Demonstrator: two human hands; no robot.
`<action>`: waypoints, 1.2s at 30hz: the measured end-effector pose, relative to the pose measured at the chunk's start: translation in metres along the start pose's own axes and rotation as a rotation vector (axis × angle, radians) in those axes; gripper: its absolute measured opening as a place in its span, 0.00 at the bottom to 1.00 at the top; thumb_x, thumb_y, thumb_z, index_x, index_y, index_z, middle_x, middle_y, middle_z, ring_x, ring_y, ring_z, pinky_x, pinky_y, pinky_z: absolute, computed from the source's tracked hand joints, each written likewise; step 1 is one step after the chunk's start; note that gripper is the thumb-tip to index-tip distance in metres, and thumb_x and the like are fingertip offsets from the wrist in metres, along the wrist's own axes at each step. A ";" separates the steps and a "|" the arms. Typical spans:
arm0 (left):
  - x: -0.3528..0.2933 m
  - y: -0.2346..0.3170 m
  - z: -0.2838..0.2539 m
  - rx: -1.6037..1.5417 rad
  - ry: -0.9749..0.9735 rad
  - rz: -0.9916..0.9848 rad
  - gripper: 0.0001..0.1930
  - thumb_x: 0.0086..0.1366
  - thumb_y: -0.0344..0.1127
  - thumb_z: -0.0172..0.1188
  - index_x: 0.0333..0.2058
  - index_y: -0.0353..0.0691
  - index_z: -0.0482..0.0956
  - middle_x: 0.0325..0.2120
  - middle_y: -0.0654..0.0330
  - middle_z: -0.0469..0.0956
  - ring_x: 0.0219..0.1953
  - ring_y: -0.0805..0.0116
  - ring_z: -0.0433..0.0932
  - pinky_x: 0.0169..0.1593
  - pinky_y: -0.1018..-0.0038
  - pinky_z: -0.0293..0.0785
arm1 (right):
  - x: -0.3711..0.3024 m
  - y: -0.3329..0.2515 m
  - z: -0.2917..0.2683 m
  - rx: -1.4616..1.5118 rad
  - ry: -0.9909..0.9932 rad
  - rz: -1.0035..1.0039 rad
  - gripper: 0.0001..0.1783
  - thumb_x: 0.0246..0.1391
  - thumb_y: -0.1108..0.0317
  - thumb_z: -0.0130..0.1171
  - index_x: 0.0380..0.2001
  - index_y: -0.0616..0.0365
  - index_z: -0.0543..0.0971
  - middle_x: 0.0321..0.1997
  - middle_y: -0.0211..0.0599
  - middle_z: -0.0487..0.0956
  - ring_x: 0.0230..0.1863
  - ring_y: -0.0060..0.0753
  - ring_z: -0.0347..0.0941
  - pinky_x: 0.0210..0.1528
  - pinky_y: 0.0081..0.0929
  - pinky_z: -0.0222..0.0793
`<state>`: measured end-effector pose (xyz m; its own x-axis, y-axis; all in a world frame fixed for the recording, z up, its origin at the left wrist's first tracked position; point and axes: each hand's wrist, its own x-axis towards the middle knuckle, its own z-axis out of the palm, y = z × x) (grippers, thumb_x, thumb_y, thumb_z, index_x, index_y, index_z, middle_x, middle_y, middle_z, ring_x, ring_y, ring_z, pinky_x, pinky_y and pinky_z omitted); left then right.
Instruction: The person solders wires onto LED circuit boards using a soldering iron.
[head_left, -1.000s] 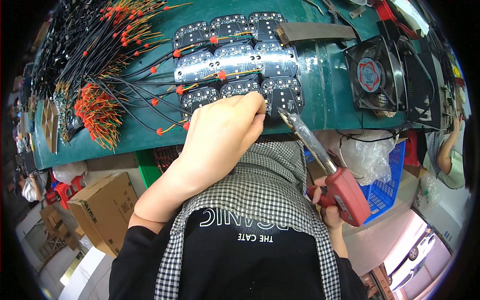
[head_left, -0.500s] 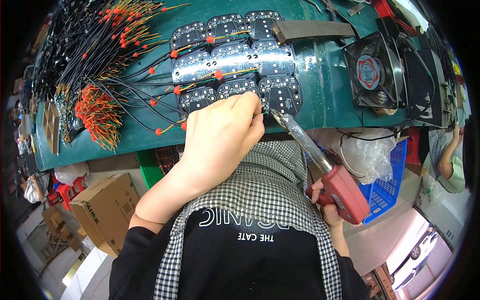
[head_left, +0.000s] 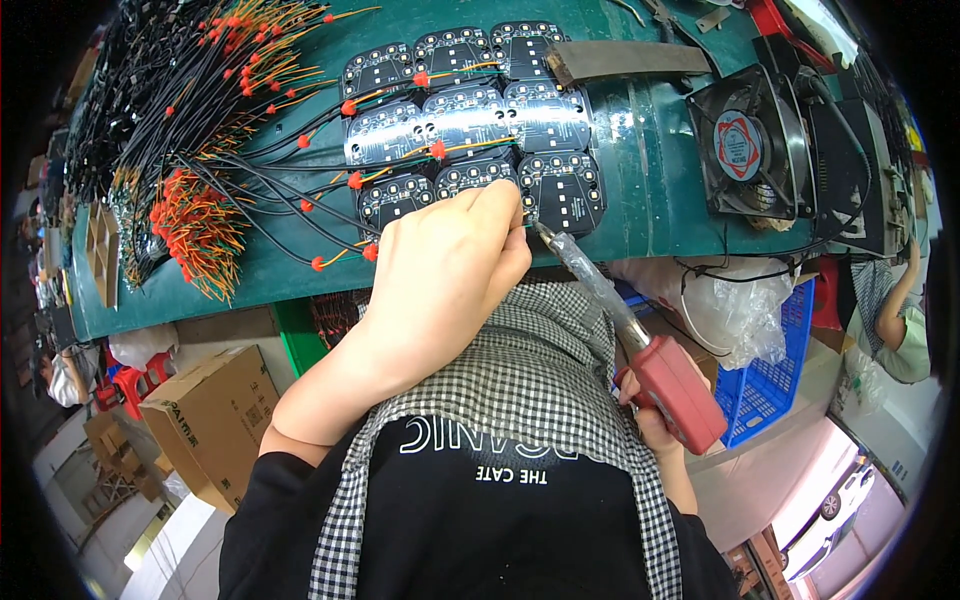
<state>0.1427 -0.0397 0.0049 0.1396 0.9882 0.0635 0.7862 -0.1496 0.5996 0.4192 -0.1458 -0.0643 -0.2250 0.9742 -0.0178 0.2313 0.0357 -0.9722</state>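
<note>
My left hand (head_left: 440, 275) is closed in a pinch at the near edge of a panel of black circuit boards (head_left: 565, 185). A thin wire seems to run between its thumb and forefinger, its end close to the board; the fingers hide most of it. My right hand (head_left: 655, 432) grips a red soldering gun (head_left: 680, 395), whose barrel is wrapped in clear plastic. The gun's tip points up and left, at the board edge just right of my left fingertips. Black cables with red beads (head_left: 438, 150) and orange and green ends lie across the boards from the left.
A large cable bundle (head_left: 200, 235) spreads over the left of the green table (head_left: 640, 190). A flat metal bar (head_left: 630, 62) rests at the boards' far right corner. On the right stands a fan (head_left: 740, 145). Below the table edge are a blue basket (head_left: 770, 390) and a cardboard box (head_left: 215, 420).
The soldering gun and my right hand have shifted slightly left, bringing the tip closer to my left fingertips. My left hand has barely moved and keeps its pinch.
</note>
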 end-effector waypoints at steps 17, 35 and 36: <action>-0.004 0.001 -0.006 0.114 0.069 0.136 0.10 0.51 0.28 0.62 0.33 0.38 0.72 0.26 0.58 0.74 0.29 0.62 0.75 0.30 0.72 0.70 | 0.012 -0.035 0.013 0.485 0.162 0.185 0.47 0.44 0.39 0.65 0.54 0.69 0.64 0.45 0.50 0.75 0.26 0.30 0.72 0.32 0.26 0.70; -0.023 -0.094 -0.076 0.416 -0.081 0.074 0.48 0.42 0.40 0.69 0.64 0.51 0.55 0.59 0.44 0.59 0.62 0.47 0.57 0.64 0.45 0.46 | 0.212 -0.046 0.028 1.053 0.010 0.034 0.40 0.58 0.38 0.46 0.66 0.49 0.53 0.68 0.39 0.58 0.64 0.62 0.57 0.63 0.53 0.58; -0.023 -0.096 -0.075 0.415 -0.071 0.073 0.48 0.42 0.40 0.69 0.64 0.51 0.55 0.59 0.44 0.59 0.62 0.47 0.57 0.64 0.45 0.46 | 0.214 -0.046 0.028 1.098 -0.025 0.013 0.41 0.57 0.38 0.46 0.66 0.48 0.53 0.67 0.39 0.58 0.63 0.64 0.57 0.63 0.54 0.58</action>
<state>0.0193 -0.0456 0.0055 0.2339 0.9718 0.0306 0.9462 -0.2347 0.2226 0.3340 0.0551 -0.0302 -0.2510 0.9677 -0.0221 -0.7318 -0.2047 -0.6500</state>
